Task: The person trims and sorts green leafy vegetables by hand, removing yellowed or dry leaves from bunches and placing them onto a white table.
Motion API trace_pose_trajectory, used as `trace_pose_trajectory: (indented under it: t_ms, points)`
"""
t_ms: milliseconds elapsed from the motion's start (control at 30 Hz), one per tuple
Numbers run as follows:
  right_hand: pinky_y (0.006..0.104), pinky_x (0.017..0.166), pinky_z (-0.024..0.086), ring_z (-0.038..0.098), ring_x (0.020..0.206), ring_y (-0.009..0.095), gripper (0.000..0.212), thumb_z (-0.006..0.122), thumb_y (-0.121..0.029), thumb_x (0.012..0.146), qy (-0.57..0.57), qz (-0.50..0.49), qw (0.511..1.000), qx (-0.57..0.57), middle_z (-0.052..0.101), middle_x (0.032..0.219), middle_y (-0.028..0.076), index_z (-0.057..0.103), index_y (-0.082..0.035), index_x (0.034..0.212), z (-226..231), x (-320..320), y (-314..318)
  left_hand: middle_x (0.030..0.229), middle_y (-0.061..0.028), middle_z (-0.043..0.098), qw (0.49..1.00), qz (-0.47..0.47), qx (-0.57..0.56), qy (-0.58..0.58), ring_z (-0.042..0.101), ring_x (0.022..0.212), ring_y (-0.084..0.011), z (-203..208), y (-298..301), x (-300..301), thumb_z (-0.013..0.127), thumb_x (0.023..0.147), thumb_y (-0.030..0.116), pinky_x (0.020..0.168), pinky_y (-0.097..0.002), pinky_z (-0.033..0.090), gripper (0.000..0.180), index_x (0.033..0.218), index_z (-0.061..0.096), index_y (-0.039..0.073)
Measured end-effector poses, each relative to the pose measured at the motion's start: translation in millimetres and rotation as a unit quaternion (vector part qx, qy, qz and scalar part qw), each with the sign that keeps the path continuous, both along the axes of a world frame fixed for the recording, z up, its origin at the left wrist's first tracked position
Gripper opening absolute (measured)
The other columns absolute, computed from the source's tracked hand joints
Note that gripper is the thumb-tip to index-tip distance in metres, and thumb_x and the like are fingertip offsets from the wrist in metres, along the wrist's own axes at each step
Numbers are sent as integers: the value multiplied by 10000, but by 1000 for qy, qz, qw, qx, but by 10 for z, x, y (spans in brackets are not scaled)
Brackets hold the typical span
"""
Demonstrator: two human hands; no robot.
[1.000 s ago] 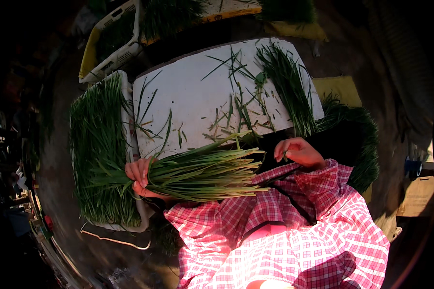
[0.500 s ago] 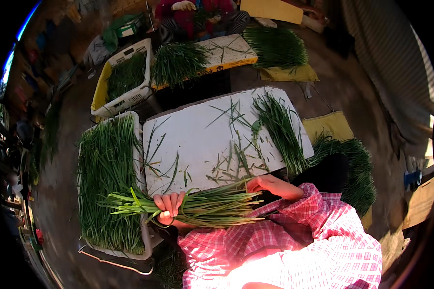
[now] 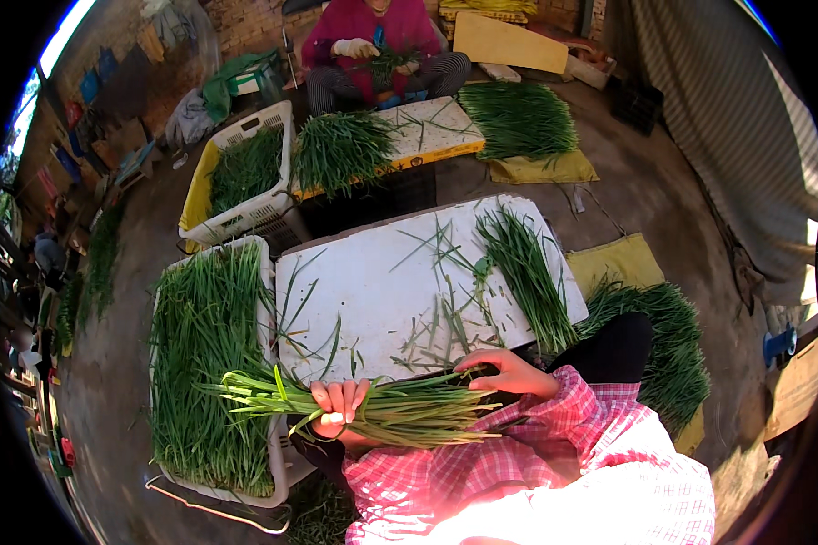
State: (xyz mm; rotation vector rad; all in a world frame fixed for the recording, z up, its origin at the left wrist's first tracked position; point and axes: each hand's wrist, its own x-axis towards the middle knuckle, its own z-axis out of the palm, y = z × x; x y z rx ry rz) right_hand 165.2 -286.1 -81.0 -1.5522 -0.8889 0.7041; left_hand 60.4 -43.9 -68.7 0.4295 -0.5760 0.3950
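A bunch of chives [image 3: 427, 416] lies level across my lap, its green tips to the left and pale cut ends to the right. My left hand [image 3: 339, 405] is wrapped round it near the leafy end. At the upper side of the stem ends, my right hand [image 3: 511, 371] pinches some stems between thumb and curled fingers; exactly how many is hidden. Just beyond the bunch is a white board [image 3: 364, 291] strewn with loose leaves and cut bits. Another pile of chives [image 3: 523, 272] rests along the board's right side.
A white crate [image 3: 279, 454] full of chives stands at my left, with a wire handle [image 3: 218, 518] by its near end. More chives [image 3: 654, 345] lie on the right over yellow sheeting [image 3: 618, 263]. Across from me, a person [image 3: 373, 45] handles greens behind a second board [image 3: 427, 123].
The view has tipped up, so the scene sits lower and more of the other person shows. My left hand still grips the bunch; my right fingers have curled in at the stems.
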Motion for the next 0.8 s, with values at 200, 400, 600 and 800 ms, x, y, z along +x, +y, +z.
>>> trace_pose_trajectory:
  t_ms: [200,400,600,800]
  points:
    - [248,686,404,525,770,138,162,605,-77,721,1,-9,1000,24,570,824,58,590,-26,875,-69,25,-37,513,15,359,987,26,-109,113,359,513,-90,26,-204,28,447,554,-34,635,-241,297,189,640,347,102]
    - [252,609,412,544,666,167,113,593,-56,722,-77,-56,995,29,577,730,73,600,-22,830,-147,-49,8,523,17,353,992,17,-79,101,356,528,-90,-16,-131,2,454,572,-34,648,-239,292,192,633,340,107]
    - [275,563,395,530,629,198,84,601,-33,692,-128,-101,986,26,569,701,73,601,-30,776,-200,-88,-5,546,27,301,983,24,-77,162,320,550,-82,158,-162,-26,441,605,-34,664,-236,284,204,643,304,112]
    - [294,539,386,502,632,229,114,579,16,673,-234,-96,967,19,526,681,77,564,-31,776,-116,-115,-65,540,29,303,975,35,-67,208,335,533,-73,136,-134,-1,456,596,-21,637,-226,306,220,643,287,112]
